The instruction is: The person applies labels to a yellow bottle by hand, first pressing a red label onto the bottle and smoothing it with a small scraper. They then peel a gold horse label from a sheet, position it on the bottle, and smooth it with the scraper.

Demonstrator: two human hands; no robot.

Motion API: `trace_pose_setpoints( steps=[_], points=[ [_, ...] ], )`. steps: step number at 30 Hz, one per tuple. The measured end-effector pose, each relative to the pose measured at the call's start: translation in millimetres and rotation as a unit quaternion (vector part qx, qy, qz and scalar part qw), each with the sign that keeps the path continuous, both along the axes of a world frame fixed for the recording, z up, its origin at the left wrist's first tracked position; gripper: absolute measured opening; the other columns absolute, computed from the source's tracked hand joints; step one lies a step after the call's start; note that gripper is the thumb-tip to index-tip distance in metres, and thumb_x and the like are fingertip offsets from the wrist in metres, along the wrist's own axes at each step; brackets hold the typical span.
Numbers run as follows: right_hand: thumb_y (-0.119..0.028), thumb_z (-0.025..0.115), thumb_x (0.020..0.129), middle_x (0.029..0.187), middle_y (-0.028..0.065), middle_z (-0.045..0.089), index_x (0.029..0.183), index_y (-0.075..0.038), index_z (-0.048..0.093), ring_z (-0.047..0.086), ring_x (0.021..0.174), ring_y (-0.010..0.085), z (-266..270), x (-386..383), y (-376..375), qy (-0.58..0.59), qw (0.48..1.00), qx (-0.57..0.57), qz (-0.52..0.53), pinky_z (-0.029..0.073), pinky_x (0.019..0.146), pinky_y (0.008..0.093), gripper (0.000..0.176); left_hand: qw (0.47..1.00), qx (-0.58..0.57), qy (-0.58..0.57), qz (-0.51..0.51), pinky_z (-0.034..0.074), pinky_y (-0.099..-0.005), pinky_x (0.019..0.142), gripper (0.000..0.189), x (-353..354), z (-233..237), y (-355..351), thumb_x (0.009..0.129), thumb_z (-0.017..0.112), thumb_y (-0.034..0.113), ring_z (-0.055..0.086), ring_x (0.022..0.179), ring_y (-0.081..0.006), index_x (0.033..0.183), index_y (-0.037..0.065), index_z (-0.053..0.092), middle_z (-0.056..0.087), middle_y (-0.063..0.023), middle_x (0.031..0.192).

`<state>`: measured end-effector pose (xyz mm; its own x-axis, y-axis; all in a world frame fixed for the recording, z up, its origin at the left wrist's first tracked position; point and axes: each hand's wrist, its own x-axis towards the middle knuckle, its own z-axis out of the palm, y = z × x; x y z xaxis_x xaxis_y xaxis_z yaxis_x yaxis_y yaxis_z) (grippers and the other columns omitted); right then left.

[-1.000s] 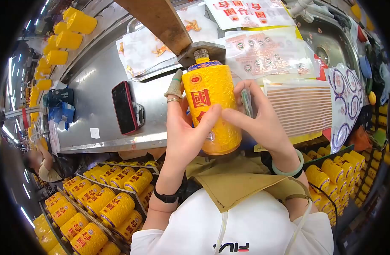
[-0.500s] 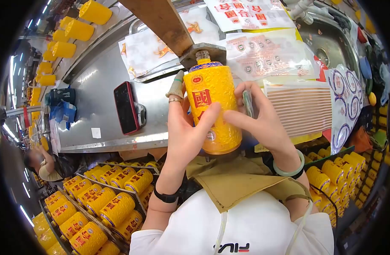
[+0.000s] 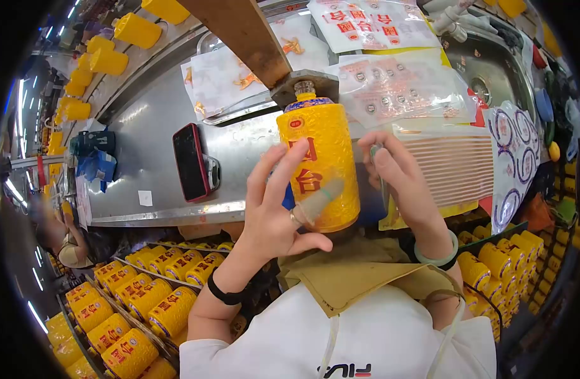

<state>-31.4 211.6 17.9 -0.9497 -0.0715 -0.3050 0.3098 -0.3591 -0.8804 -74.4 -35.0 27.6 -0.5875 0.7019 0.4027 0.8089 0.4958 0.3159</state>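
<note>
A yellow embossed bottle with red characters lies in front of me, its glass neck at a metal bracket on a wooden bar. My left hand reaches over the bottle's left side with fingers spread. One finger, in a pale finger cot, lies over the lower front, by the characters. To the right of the bottle, apart from it, my right hand is closed around a thin greyish strip-like tool, whose exact kind I cannot tell.
A phone rests on the metal bench, left. Printed decal sheets and a striped sheet spread to the right, near a sink. Crates of yellow bottles stand below. A person sits far left.
My left hand has turned and spread its fingers across the bottle, covering its lower front. My right thumb has come off the bottle, and that hand now sits apart on the right.
</note>
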Motion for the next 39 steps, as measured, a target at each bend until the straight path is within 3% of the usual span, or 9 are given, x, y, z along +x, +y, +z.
trace_pose_setpoints(
  steps=[6, 11, 13, 19, 21, 25, 30, 33, 39],
  points=[
    [-0.009, 0.053, 0.103, 0.104, -0.0001, 0.059, 0.131, -0.002, 0.056, 0.054, 0.092, 0.0087, 22.1, -8.6, 12.8, 0.047, 0.983, 0.176, -0.021, 0.044, 0.083, 0.0232, 0.029, 0.995, 0.057, -0.021, -0.073, 0.032, -0.0507, 0.116, 0.076, 12.6, -9.3, -8.3, 0.081, 0.067, 0.076, 0.035, 0.141, -0.0435, 0.13, 0.019, 0.072, 0.038, -0.0251, 0.156],
    [0.007, 0.062, 0.09, 0.108, 0.0112, 0.069, 0.129, -0.001, 0.059, 0.067, 0.102, 0.0222, 44.5, -17.9, 6.5, 0.21, 0.934, 0.278, -0.083, 0.051, 0.09, 0.0325, 0.039, 0.954, 0.177, -0.219, 0.104, 0.033, -0.0449, 0.119, 0.13, 27.8, -27.4, 1.0, 0.059, 0.101, 0.029, 0.036, 0.146, -0.0356, 0.161, 0.005, 0.024, 0.034, -0.0232, 0.158],
    [0.007, 0.068, 0.086, 0.108, 0.013, 0.07, 0.121, -0.002, 0.065, 0.068, 0.098, 0.0283, 58.6, -20.1, 10.6, 0.258, 0.888, 0.364, 0.111, 0.053, 0.088, 0.0367, 0.036, 0.92, 0.225, -0.299, 0.115, 0.032, -0.0467, 0.119, 0.12, 31.5, -39.9, 3.8, 0.069, 0.096, 0.024, 0.036, 0.147, -0.038, 0.16, 0.0, 0.022, 0.032, -0.0249, 0.161],
    [0.004, 0.072, 0.078, 0.095, 0.0069, 0.073, 0.102, -0.006, 0.074, 0.065, 0.091, 0.0268, 56.1, -45.8, 10.0, 0.388, 0.773, 0.498, -0.063, 0.052, 0.08, 0.0362, 0.026, 0.851, 0.323, -0.399, 0.114, 0.044, -0.0392, 0.111, 0.112, 34.9, -40.1, 14.4, 0.07, 0.096, 0.019, 0.056, 0.134, -0.0264, 0.157, -0.004, 0.031, 0.054, -0.02, 0.147],
    [-0.004, 0.073, 0.077, 0.098, 0.0029, 0.074, 0.1, -0.011, 0.076, 0.064, 0.09, 0.023, 54.3, -38.1, 10.0, 0.544, 0.641, 0.542, 0.007, 0.051, 0.078, 0.0328, 0.025, 0.858, 0.319, -0.381, 0.13, 0.045, -0.0392, 0.111, 0.112, 38.7, -40.4, 14.4, 0.069, 0.096, 0.019, 0.057, 0.133, -0.0263, 0.157, -0.004, 0.031, 0.054, -0.0198, 0.147],
    [-0.013, 0.073, 0.076, 0.096, -0.0022, 0.067, 0.109, -0.013, 0.076, 0.06, 0.073, 0.0166, 41.8, -2.8, -8.2, 0.619, 0.651, 0.411, 0.158, 0.053, 0.068, 0.0342, 0.033, 0.842, 0.353, -0.379, 0.148, 0.044, -0.0393, 0.113, 0.114, 42.3, -40.9, 15.7, 0.068, 0.097, 0.02, 0.057, 0.133, -0.0264, 0.158, -0.003, 0.03, 0.054, -0.0203, 0.147],
    [-0.01, 0.077, 0.076, 0.091, 0.0039, 0.071, 0.101, -0.012, 0.076, 0.063, 0.077, 0.0204, 36.3, -59.3, 3.4, 0.481, 0.698, 0.53, -0.014, 0.047, 0.067, 0.0308, 0.025, 0.892, 0.269, -0.343, 0.117, 0.045, -0.0414, 0.113, 0.124, 39.0, -36.9, 14.2, 0.068, 0.096, 0.009, 0.05, 0.138, -0.027, 0.162, -0.001, 0.016, 0.044, -0.0192, 0.155],
    [-0.011, 0.077, 0.075, 0.095, 0.0019, 0.072, 0.103, -0.014, 0.075, 0.064, 0.081, 0.0202, 39.6, -60.7, 18.2, 0.565, 0.576, 0.586, -0.08, 0.047, 0.068, 0.0303, 0.027, 0.897, 0.261, -0.337, 0.113, 0.044, -0.0411, 0.114, 0.123, 38.9, -37.1, 13.2, 0.068, 0.096, 0.007, 0.05, 0.138, -0.0264, 0.162, 0.0, 0.016, 0.044, -0.0176, 0.155],
    [-0.012, 0.07, 0.079, 0.1, -0.0046, 0.063, 0.1, -0.017, 0.07, 0.057, 0.082, 0.0114, 22.8, 30.8, -6.2, 0.661, 0.618, 0.403, 0.139, 0.049, 0.067, 0.025, 0.021, 0.837, 0.304, -0.439, 0.123, 0.044, -0.0406, 0.113, 0.124, 39.3, -41.6, 9.9, 0.068, 0.095, 0.007, 0.05, 0.137, -0.0259, 0.163, 0.003, 0.015, 0.044, -0.016, 0.155]
  ],
)
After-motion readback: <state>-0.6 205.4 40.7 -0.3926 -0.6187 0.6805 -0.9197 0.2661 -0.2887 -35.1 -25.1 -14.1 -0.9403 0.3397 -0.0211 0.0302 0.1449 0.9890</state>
